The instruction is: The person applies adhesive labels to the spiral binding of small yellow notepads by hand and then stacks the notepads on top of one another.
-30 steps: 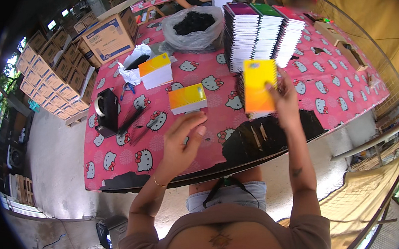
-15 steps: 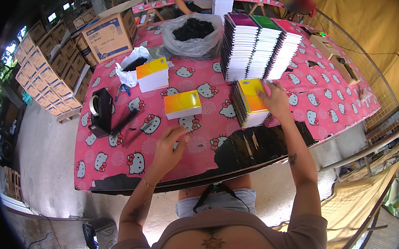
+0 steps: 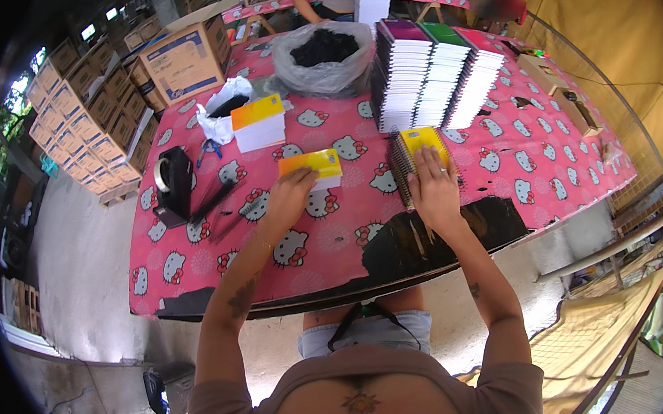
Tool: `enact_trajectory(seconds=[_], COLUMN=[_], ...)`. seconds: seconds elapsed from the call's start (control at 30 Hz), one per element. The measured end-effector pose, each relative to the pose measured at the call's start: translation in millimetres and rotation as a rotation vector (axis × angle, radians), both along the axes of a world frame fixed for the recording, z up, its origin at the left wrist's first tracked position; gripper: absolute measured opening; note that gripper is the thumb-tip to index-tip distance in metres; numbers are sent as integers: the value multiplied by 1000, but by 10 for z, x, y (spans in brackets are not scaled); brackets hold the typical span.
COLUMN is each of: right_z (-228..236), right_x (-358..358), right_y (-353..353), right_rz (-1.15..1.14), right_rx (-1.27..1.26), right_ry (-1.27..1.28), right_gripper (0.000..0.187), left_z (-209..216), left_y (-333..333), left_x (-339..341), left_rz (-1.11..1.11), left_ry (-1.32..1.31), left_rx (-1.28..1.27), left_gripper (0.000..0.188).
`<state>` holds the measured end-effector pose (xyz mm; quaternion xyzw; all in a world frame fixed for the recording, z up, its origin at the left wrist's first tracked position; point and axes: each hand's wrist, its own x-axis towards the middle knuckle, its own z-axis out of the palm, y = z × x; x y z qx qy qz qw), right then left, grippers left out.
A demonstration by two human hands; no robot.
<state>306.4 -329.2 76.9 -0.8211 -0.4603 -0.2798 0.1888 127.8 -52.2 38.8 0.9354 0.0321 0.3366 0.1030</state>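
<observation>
The left arm (image 3: 232, 301) reaches forward and slightly inward, its elbow only gently bent, a dark tattoo (image 3: 243, 298) showing on the forearm. The left hand (image 3: 293, 191) is turned back upward, its fingers close together and bent downward at the ends; the thumb cannot be made out clearly. The right arm (image 3: 482, 287) bends more at the elbow, so the forearm, with a small tattoo (image 3: 474, 290), slants forward and inward. The right hand (image 3: 433, 186) lies palm down and rather flat, fingers extended forward and only slightly parted, the wrist nearly straight. The hands are well apart from each other, the right one a little farther forward. Short brown sleeves (image 3: 506, 396) cover both upper arms.
</observation>
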Motion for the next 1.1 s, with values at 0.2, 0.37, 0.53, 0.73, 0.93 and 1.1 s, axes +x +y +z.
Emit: enact_trajectory(seconds=[0.2, 0.37, 0.53, 0.73, 0.93, 1.1], right_z=[148, -736, -722, -714, -623, -787], right_x=[-749, -1001, -1191, -1031, -1127, -980], right_y=[190, 321, 456, 389, 392, 319], right_rz=[532, 607, 646, 578, 560, 637], right_rx=[402, 422, 454, 403, 507, 325], right_ry=[551, 1347, 1371, 1377, 1353, 1467], right_gripper=[60, 42, 23, 21, 23, 31], left_z=[459, 262, -197, -200, -217, 211], left_y=[-426, -947, -1107, 284, 413, -165], left_x=[-315, -634, -774, -1187, -1217, -1119], left_rz=[-56, 7, 137, 664, 571, 379], left_ry=[-41, -74, -304, 33, -57, -120], left_rx=[60, 24, -1199, 86, 126, -297], left_gripper=[25, 39, 44, 37, 27, 20])
